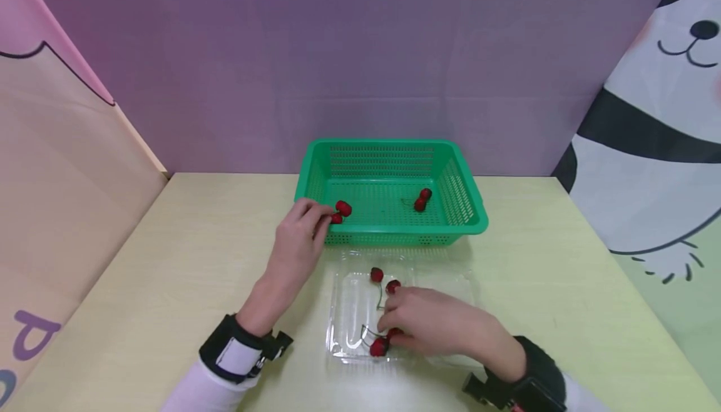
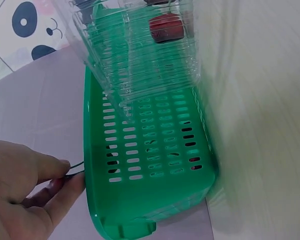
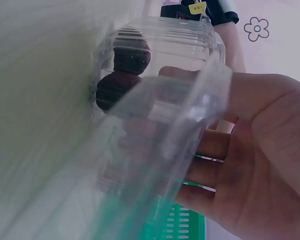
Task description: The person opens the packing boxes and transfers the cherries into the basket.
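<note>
My left hand (image 1: 297,242) is at the left front rim of the green basket (image 1: 394,229), pinching thin stems between thumb and fingertips, as the left wrist view shows. A pair of red cherries (image 1: 343,208) hangs from those stems just inside the rim. My right hand (image 1: 436,318) reaches into the clear plastic box (image 1: 338,312) in front of the basket. Its fingers and thumb stand apart in the right wrist view, near dark cherries (image 3: 117,90); the lid partly veils the fingertips. Beyond them in the box lie two more cherries (image 1: 377,275).
Another pair of cherries (image 1: 420,204) lies in the right part of the basket. The clear lid (image 1: 459,283) spreads to the right of the box on the pale wooden table (image 1: 563,312). A purple cloth (image 1: 360,61) hangs behind the basket.
</note>
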`<act>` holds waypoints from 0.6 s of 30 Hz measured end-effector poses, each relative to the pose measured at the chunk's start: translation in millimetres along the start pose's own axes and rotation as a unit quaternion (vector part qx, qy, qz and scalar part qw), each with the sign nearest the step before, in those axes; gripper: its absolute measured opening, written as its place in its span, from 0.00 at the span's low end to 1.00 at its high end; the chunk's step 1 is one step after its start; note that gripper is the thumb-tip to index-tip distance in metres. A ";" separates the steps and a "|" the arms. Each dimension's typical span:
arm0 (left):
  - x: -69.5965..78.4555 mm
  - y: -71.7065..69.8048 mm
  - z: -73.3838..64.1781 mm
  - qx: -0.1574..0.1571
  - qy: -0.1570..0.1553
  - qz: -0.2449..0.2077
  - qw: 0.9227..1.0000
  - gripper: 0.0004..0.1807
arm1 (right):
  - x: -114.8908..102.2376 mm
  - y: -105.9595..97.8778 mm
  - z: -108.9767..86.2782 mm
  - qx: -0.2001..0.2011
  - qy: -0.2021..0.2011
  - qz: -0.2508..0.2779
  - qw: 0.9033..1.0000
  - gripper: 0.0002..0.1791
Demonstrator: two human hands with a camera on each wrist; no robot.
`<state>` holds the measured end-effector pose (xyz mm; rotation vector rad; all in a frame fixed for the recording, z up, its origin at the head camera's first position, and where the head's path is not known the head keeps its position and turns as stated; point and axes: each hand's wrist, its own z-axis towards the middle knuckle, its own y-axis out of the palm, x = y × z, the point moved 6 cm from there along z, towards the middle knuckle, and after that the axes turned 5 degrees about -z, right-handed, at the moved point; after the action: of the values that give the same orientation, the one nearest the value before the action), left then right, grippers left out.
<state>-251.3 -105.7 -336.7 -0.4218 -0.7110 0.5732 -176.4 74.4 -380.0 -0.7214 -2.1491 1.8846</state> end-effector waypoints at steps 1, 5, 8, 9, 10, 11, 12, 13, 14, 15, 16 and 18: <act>-0.2 0.3 -0.1 -0.002 0.000 0.002 1.000 0.07 | -0.2 0.6 0.3 0.000 0.000 0.002 1.000 0.03; -1.4 1.8 -0.2 -0.010 0.000 0.008 1.000 0.07 | -1.9 1.9 1.4 0.009 -0.009 -0.004 1.000 0.04; -1.1 2.0 -0.1 -0.012 0.002 0.011 1.000 0.08 | -3.1 3.1 1.9 0.015 -0.019 -0.015 1.000 0.04; -1.0 2.1 0.0 -0.013 0.003 0.012 1.000 0.08 | -3.3 3.6 2.0 0.016 -0.021 -0.018 0.999 0.05; -0.8 2.0 0.2 -0.014 0.004 0.013 1.000 0.08 | -3.6 4.1 2.1 0.019 -0.025 -0.024 0.999 0.05; -0.4 2.0 0.3 -0.015 0.004 0.014 1.000 0.08 | -3.8 4.6 2.3 0.020 -0.028 -0.028 0.999 0.05; -0.2 2.0 0.4 -0.016 0.006 0.015 1.000 0.08 | -4.0 4.9 2.4 0.021 -0.030 -0.032 0.999 0.05; 0.1 2.1 0.5 -0.017 0.007 0.015 1.000 0.08 | -4.1 5.4 2.4 0.020 -0.031 -0.035 0.999 0.05; 0.2 2.2 0.7 -0.018 0.008 0.016 1.000 0.09 | -4.1 5.9 2.6 0.019 -0.031 -0.037 0.999 0.05; 0.2 2.4 0.8 -0.018 0.009 0.016 1.000 0.09 | -3.9 6.2 2.7 0.017 -0.029 -0.039 0.999 0.05; 0.1 2.7 0.8 -0.019 0.010 0.017 1.000 0.09 | -3.7 6.8 2.8 0.013 -0.027 -0.041 0.999 0.05; 0.2 3.0 0.7 -0.021 0.012 0.018 1.000 0.09 | -3.0 7.8 3.3 0.004 -0.019 -0.040 0.999 0.05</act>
<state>-252.7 -103.1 -337.7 -0.4809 -0.6943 0.5872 -173.5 70.6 -387.6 -0.5925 -2.1593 1.8795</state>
